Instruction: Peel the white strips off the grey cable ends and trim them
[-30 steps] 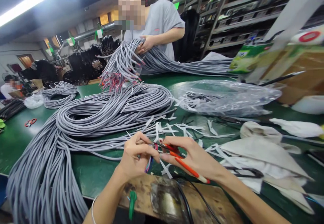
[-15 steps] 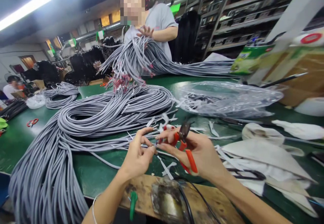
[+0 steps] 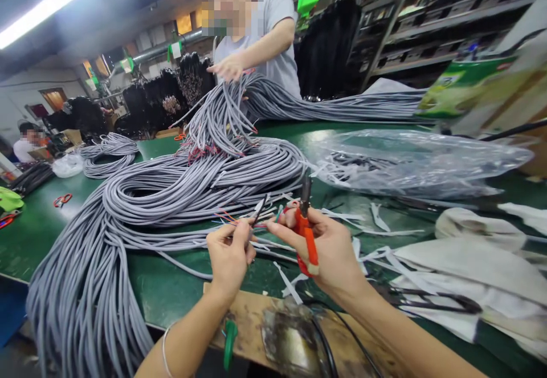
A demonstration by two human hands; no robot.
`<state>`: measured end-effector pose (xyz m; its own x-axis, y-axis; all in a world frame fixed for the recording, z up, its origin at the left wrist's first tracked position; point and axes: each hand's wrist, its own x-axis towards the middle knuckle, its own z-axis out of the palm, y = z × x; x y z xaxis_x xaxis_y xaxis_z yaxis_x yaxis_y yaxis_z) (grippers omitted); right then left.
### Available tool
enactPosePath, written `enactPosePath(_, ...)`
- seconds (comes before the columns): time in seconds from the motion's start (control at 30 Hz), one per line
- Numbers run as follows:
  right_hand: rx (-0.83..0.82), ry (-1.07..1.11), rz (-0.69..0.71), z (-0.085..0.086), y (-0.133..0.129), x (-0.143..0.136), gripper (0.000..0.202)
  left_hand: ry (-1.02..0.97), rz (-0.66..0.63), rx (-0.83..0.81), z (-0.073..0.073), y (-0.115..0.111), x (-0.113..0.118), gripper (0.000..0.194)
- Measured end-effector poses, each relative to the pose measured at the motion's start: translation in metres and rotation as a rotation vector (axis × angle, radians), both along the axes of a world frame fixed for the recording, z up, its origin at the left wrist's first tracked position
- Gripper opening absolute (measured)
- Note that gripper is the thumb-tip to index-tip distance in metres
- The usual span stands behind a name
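Observation:
Thin coloured wires (image 3: 226, 217) stick out between the pinched fingers of my left hand (image 3: 231, 252). A small dark strip (image 3: 260, 210) rises beside that thumb. In my right hand (image 3: 327, 247) are orange-handled cutters (image 3: 306, 235), their dark jaws pointing up. The thumb and forefinger of the same hand pinch the far part of the wires, close to my left fingertips. Behind both hands lies a big coil of grey cables (image 3: 171, 195) with stripped red ends on top.
Across the green table (image 3: 171, 289) a person (image 3: 273, 30) handles a grey cable bundle (image 3: 299, 107). A clear plastic bag (image 3: 419, 161), white strips and white cloth (image 3: 478, 258) lie right. A wooden board (image 3: 243, 315) sits at the near edge.
The cutters have turned more upright in my right hand. Coloured wires and a dark strip now show at my left fingers. The person's arm across the table has swung left over the bundle.

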<state>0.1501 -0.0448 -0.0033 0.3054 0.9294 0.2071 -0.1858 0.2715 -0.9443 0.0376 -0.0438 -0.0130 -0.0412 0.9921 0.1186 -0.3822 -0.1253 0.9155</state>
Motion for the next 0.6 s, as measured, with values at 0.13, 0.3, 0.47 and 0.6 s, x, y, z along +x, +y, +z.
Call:
enactPosePath(0.13, -0.115, 0.005, 0.174, -0.005, 0.002, -0.004, 0.047, -0.09, -0.11, 0.054, 0.0, -0.002, -0.005, 0.046)
enactPosePath(0.3, -0.13, -0.09, 0.268, -0.011, -0.001, 0.002, 0.043, -0.029, -0.316, 0.228, -0.004, -0.003, -0.019, 0.028)
enactPosePath(0.47, 0.269, -0.725, -0.002, -0.011, -0.012, 0.021, 0.028, 0.247, -0.051, 0.558, -0.002, -0.005, -0.027, 0.01)
enactPosePath(0.6, 0.561, -0.986, -0.074, -0.01, -0.015, 0.023, 0.015, 0.537, 0.056, 0.755, 0.001, -0.008, -0.027, 0.022)
